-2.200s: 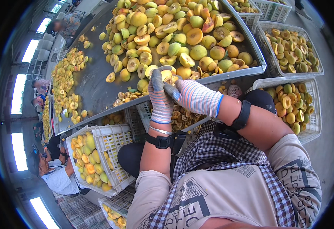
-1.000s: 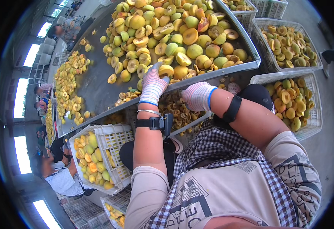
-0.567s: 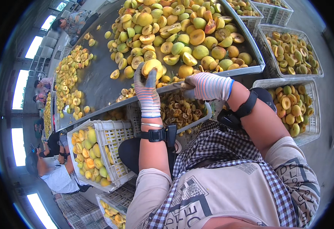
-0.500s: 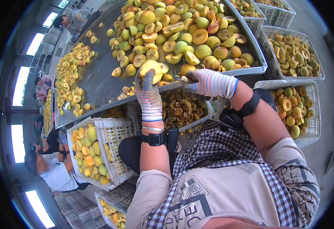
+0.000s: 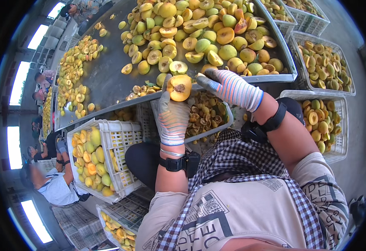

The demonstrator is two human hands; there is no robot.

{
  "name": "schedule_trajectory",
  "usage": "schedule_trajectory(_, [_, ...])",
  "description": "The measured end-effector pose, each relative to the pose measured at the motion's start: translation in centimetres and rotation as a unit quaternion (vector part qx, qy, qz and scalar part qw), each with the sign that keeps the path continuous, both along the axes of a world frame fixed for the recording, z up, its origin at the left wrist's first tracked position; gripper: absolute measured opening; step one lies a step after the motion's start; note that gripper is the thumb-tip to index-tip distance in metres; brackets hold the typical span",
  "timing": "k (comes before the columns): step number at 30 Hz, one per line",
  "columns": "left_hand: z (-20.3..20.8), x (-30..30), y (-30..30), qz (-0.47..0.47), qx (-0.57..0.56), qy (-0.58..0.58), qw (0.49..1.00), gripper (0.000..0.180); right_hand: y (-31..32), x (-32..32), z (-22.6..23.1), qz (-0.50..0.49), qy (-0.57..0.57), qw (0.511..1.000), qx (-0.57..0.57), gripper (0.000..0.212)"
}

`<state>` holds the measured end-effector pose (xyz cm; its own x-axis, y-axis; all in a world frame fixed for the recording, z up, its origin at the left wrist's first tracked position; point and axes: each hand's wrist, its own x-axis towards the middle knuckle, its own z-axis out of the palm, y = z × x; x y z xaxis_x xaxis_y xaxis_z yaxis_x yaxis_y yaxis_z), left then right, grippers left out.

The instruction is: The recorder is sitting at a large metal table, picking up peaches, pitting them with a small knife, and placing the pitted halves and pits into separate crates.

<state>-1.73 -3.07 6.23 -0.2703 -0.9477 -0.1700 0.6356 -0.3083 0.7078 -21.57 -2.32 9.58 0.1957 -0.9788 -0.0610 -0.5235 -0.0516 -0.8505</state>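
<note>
Pinching a halved yellow fruit (image 5: 179,87) by its left edge, the left hand (image 5: 174,119) has its gloved fingers narrowed on the fruit; this grip leaves the cut face and its brown centre uncovered, probably for easier viewing and access; the half hangs by the near edge of the metal table (image 5: 107,79); the right hand (image 5: 235,88) sits just beside it, fingers bunched together, a small pale bit (image 5: 200,75) at their tips; whether they grip a tool I cannot tell.

The table's raised rim presumably keeps the heap of fruit (image 5: 228,52) from rolling off; the tub (image 5: 230,117) of scraps (image 5: 204,109) stands below that edge, likely to catch what drops; a tilted white crate (image 5: 124,138) of fruit is on the left.

Compared with 0.5 s ago, the half has come lower and closer to the right hand; the left thumb, which then lay over the cut face, is now at its side; the heap looks much the same.
</note>
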Motion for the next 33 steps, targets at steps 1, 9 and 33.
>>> schedule_trajectory(1, [-0.1,-0.2,0.1,0.005,-0.005,-0.009,1.0,0.057,0.1,0.4,0.1,0.011,0.024,0.999,-0.031,0.048])
schedule_trajectory(9, [0.5,-1.2,1.0,0.022,-0.101,-0.157,0.982,0.081,1.3,2.0,0.1,0.021,0.146,0.974,-0.173,0.034])
schedule_trajectory(33, [-0.2,-2.0,1.0,0.102,-0.179,-0.301,0.931,0.066,2.5,4.5,1.4,0.062,0.188,0.98,-0.019,0.041])
